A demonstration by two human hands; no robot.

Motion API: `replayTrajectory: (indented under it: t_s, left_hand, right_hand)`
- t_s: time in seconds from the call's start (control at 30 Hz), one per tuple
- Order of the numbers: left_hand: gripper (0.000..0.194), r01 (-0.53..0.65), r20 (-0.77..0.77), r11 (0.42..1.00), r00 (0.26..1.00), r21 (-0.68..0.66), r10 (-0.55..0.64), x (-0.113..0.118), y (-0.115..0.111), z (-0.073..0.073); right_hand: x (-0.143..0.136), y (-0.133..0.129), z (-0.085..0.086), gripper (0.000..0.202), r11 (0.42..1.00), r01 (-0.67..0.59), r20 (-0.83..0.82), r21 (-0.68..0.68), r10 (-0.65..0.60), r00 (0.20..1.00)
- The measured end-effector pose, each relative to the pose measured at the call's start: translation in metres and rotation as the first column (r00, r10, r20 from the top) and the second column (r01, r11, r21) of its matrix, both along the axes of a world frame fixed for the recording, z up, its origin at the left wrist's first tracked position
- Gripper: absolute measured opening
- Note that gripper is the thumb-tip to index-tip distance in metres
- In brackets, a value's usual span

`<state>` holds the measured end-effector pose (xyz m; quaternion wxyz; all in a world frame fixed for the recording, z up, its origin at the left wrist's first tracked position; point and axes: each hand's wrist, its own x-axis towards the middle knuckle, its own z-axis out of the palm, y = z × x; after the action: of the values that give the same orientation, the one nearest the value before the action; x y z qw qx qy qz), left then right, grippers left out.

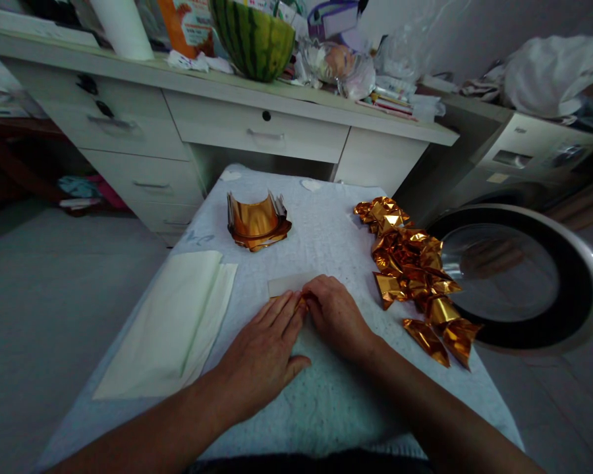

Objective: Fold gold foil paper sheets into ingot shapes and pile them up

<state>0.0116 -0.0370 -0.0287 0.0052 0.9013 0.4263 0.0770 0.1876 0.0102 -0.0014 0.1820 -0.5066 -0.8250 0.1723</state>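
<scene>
My left hand (271,349) lies flat near the middle of the cloth-covered table, its fingers stretched out and pressing on a small piece of gold foil (302,303), most of which is hidden. My right hand (340,315) is closed, with fingertips pinched at the foil's right end beside my left fingertips. Just beyond the fingers lies a translucent white strip of paper (287,284). Farther back sits a curled stack of gold foil sheets (257,220). A pile of folded gold foil pieces (410,253) runs along the right side.
White paper sheets (170,322) lie at the table's left. Behind stands a white desk (277,108) with half a watermelon (252,39) and clutter on top. A washing machine's open round door (518,276) is close to the table's right edge.
</scene>
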Motion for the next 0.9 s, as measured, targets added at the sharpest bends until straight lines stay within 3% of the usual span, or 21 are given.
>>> replayTrajectory:
  t_s: [0.2, 0.47, 0.67, 0.9]
  left_hand:
    - [0.071, -0.113, 0.002, 0.993, 0.994, 0.020, 0.113, -0.009, -0.012, 0.000]
    - [0.064, -0.135, 0.034, 0.990, 0.990, 0.044, 0.133, -0.009, -0.017, 0.005]
    - [0.059, -0.144, 0.030, 0.987, 0.989, 0.064, 0.143, -0.007, -0.019, 0.003]
    - [0.064, -0.137, -0.005, 0.988, 0.990, 0.071, 0.138, -0.006, -0.019, 0.003]
  right_hand:
    - [-0.005, -0.003, 0.001, 0.016, 1.000, 0.031, 0.058, 0.002, -0.031, 0.998]
    - [0.001, -0.003, -0.009, 0.023, 0.992, 0.075, 0.040, 0.100, -0.079, 0.996]
    - [0.002, 0.008, -0.003, 0.006, 0.996, 0.082, 0.047, 0.040, -0.084, 0.995]
    - [0.000, 0.018, 0.001, 0.011, 0.997, 0.046, 0.033, -0.055, -0.045, 0.998]
